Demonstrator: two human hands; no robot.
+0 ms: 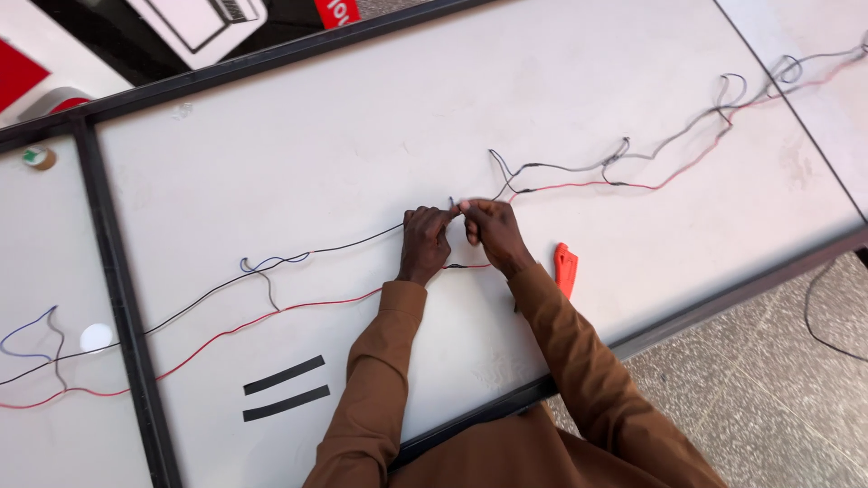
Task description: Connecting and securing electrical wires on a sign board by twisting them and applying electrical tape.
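- Step in hand, as I read it: joining wire ends at mid-worktop. My left hand (425,242) and right hand (493,233) meet fingertip to fingertip over the black wire (357,239).
- Fingers: left ones are pressed together, pinching the black wire's end; right ones pinch a short wire tip just beside them. The tip itself is blurred, can't tell its colour or if bare.
- Next move, my guess: needs a steady pinch on both sides and small twisting, w/ ends kept aligned. Slack is on each side, so no hard pull needed.
- Black wire: thin, runs from the far left across the white worktop (298,136) up to my left fingers; loose and wavy, w/ a small blue-ish loop (262,264) partway.
- Red wire (271,316): runs nearly parallel, nearer to me, passes under my wrists.
- To the right, grey wire (669,143) and more red wire trail off toward the far right corner, looped and tangled in spots.
- Orange tool (565,268), prob. a cutter or stripper, lies near my right forearm, not touched.
- Two black tape strips (285,389) sit on the worktop near the front edge, left of my left sleeve.
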